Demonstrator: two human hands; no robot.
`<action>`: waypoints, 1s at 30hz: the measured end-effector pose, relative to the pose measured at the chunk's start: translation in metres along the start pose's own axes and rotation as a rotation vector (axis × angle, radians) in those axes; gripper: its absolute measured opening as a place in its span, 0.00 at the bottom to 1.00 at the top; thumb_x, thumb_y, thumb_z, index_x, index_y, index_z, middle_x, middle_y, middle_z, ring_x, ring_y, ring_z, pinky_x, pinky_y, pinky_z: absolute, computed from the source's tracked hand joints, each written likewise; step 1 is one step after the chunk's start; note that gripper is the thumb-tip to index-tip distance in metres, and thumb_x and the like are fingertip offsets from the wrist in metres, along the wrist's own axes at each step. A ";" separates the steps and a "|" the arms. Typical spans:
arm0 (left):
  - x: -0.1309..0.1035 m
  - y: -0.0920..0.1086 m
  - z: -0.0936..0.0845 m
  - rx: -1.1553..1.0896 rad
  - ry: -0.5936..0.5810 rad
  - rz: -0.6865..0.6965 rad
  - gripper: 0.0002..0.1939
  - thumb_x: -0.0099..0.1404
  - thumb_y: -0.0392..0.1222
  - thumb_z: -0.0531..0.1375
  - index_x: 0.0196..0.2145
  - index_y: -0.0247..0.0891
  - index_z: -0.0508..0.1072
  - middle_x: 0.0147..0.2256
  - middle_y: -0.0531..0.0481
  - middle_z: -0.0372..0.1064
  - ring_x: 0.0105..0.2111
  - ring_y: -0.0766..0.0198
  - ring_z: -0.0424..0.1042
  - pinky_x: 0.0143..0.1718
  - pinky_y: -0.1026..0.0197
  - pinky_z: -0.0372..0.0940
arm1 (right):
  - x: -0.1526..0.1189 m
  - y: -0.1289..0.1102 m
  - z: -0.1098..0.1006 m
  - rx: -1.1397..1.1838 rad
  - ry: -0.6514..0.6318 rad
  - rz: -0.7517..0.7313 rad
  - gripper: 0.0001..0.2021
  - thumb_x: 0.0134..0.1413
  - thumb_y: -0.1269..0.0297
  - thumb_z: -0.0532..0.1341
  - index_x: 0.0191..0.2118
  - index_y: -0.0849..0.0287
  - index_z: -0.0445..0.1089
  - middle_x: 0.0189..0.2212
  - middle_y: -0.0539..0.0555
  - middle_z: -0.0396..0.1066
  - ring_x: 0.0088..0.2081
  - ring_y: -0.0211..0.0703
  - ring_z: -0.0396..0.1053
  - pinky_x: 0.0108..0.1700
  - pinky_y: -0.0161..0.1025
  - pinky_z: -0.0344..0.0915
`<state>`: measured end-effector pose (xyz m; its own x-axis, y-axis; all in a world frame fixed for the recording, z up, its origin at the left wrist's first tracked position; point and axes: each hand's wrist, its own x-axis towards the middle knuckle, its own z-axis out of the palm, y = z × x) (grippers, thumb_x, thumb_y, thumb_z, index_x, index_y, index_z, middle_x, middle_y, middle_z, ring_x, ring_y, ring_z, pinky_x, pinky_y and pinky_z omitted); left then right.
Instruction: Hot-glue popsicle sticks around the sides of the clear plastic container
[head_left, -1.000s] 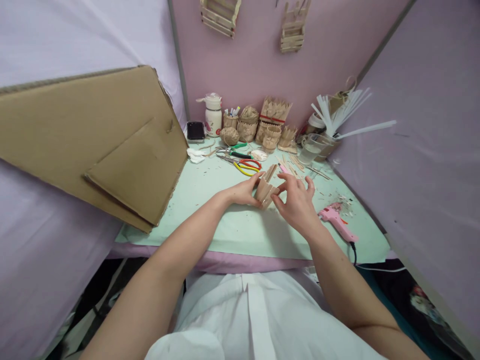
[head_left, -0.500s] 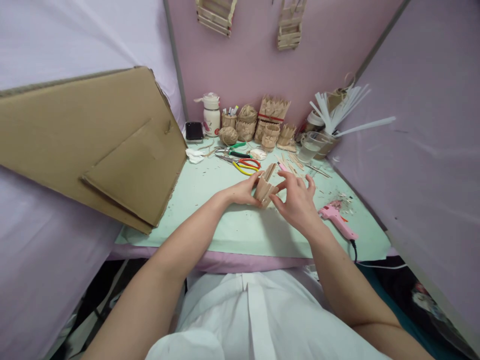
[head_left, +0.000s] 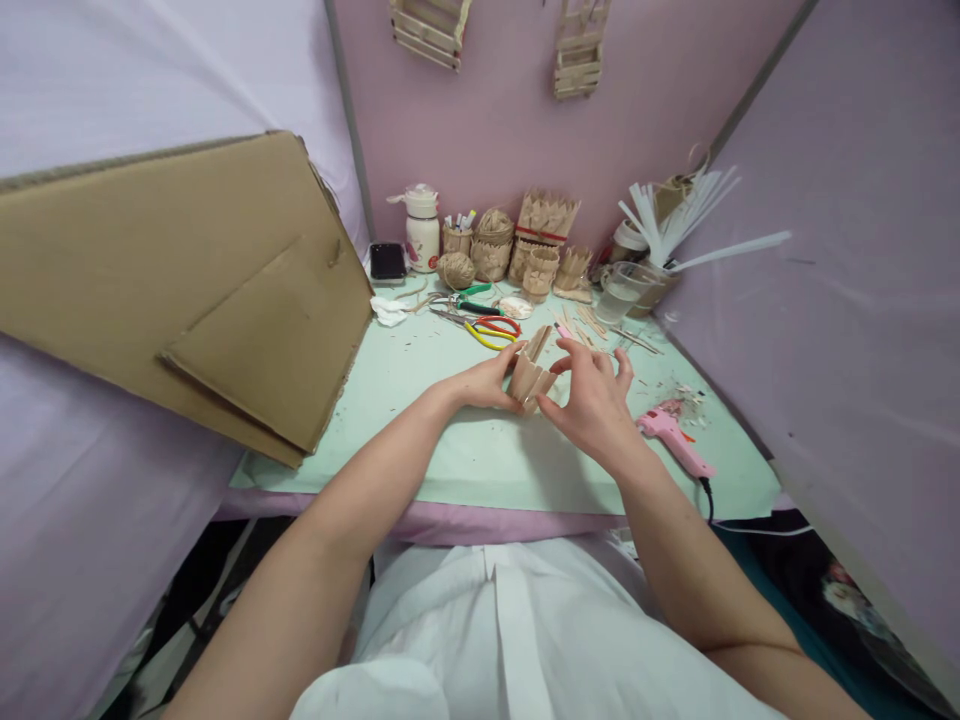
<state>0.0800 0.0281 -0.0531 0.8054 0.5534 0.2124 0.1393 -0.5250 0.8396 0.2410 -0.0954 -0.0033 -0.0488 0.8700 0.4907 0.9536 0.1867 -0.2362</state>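
Note:
A small cup made of wooden craft sticks (head_left: 529, 380) is tilted just above or on the green table cover, its open end facing up and away. My left hand (head_left: 489, 382) is closed around its left side, thumb low and fingers behind. On the cup's right side, the thumb and a finger of my right hand (head_left: 594, 393) pinch its edge, while the other fingers stay lifted and bent. Loose flat sticks (head_left: 581, 325) lie just beyond the right hand. Red-and-yellow-handled pliers (head_left: 491, 330) lie behind the left hand.
A pink glue gun (head_left: 677, 442) lies right of my right hand, its cord running off the front edge. Stick cups (head_left: 540, 270), twine balls (head_left: 456, 270), a white bottle (head_left: 423, 235) and a plastic cup (head_left: 619, 298) stand behind. Cardboard (head_left: 247, 300) leans at left.
The thumb of my right hand has shifted slightly left along the cup's edge. My left hand and the cup stay almost still.

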 end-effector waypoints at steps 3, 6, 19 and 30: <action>0.000 -0.001 0.001 -0.017 0.001 0.026 0.60 0.44 0.46 0.73 0.68 0.37 0.46 0.63 0.37 0.58 0.64 0.44 0.57 0.65 0.48 0.54 | -0.004 0.000 0.002 -0.077 0.007 -0.005 0.36 0.47 0.60 0.63 0.62 0.59 0.54 0.52 0.63 0.69 0.58 0.61 0.62 0.65 0.66 0.39; -0.001 0.000 0.001 -0.012 0.016 0.045 0.62 0.44 0.47 0.73 0.69 0.37 0.45 0.66 0.37 0.53 0.66 0.44 0.55 0.66 0.48 0.51 | -0.011 0.004 0.007 -0.078 0.072 0.004 0.43 0.48 0.55 0.64 0.67 0.58 0.46 0.63 0.67 0.56 0.65 0.64 0.53 0.65 0.66 0.40; -0.004 0.000 0.000 0.092 0.036 -0.006 0.66 0.44 0.52 0.74 0.70 0.37 0.40 0.68 0.37 0.51 0.67 0.45 0.54 0.67 0.49 0.52 | -0.036 0.031 0.071 0.379 0.068 0.290 0.58 0.47 0.51 0.66 0.72 0.59 0.24 0.66 0.72 0.53 0.64 0.66 0.58 0.60 0.63 0.60; -0.004 0.007 0.002 0.095 0.069 -0.101 0.58 0.44 0.46 0.74 0.66 0.36 0.49 0.64 0.37 0.56 0.63 0.46 0.60 0.63 0.48 0.57 | -0.032 0.028 0.074 0.379 0.141 0.301 0.57 0.45 0.54 0.65 0.72 0.55 0.25 0.65 0.68 0.57 0.63 0.64 0.60 0.61 0.63 0.57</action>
<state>0.0791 0.0209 -0.0490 0.7432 0.6481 0.1663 0.2741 -0.5216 0.8080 0.2470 -0.0845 -0.0875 0.2772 0.8456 0.4561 0.7430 0.1123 -0.6598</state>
